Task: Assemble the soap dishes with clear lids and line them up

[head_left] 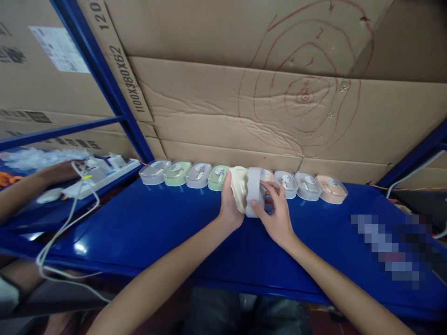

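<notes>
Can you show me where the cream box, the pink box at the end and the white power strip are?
cream box (239, 188), head view, on its rounded side beside the left hand.
pink box (331, 190), head view, middle of its clear lid.
white power strip (104, 174), head view, on its top face.

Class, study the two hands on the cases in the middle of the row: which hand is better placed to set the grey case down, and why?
Probably the right hand: its fingers wrap the grey case, which faces the gap before the peach-coloured case. The left hand has its grip on the cream case.
</notes>
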`<state>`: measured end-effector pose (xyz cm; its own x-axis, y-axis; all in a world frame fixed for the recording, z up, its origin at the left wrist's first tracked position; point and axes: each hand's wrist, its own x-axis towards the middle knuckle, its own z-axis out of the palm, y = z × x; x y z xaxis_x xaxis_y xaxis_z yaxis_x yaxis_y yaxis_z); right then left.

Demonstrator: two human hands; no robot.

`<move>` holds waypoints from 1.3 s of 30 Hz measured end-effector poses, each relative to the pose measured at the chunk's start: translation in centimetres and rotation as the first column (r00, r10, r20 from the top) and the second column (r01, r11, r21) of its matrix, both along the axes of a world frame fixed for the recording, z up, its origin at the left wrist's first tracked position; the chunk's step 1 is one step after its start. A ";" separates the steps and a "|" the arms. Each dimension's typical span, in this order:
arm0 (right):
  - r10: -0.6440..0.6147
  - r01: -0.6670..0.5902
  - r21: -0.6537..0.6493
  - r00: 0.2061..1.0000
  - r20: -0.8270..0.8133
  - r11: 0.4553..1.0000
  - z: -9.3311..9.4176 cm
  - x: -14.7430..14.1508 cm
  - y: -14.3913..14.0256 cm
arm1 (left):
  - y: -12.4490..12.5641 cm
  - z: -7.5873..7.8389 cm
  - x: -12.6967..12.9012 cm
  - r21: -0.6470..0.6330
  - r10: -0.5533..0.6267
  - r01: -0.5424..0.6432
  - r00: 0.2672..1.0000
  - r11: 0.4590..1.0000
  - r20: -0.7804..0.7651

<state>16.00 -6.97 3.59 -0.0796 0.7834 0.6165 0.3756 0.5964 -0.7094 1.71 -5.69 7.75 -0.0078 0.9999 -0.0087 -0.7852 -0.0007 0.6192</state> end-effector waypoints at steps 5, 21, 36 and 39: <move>0.005 -0.004 -0.011 0.999 0.043 1.000 -0.4 -1.6 0.0 | -0.6 -0.6 -0.2 -0.017 0.021 -0.021 1.000 1.000 -0.022; 0.066 -0.073 0.026 0.978 0.199 0.997 -1.1 -0.1 -0.3 | -0.9 -2.8 0.0 -0.016 -0.127 0.126 0.984 0.992 -0.123; 0.040 -0.099 0.036 0.674 0.738 0.994 0.1 4.0 1.6 | 2.8 -0.5 -4.3 -0.069 0.166 -0.171 0.983 0.983 -0.080; 0.021 -0.049 0.013 0.640 0.768 0.999 0.5 3.9 1.3 | 2.8 -0.5 -4.2 -0.077 0.178 -0.184 0.981 0.980 -0.080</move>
<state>19.85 -5.70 4.07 -0.5619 0.7522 0.3441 0.7551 0.6363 -0.1578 -2.45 -2.90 7.26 -0.1926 0.9776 -0.0852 -0.7302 -0.0848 0.6779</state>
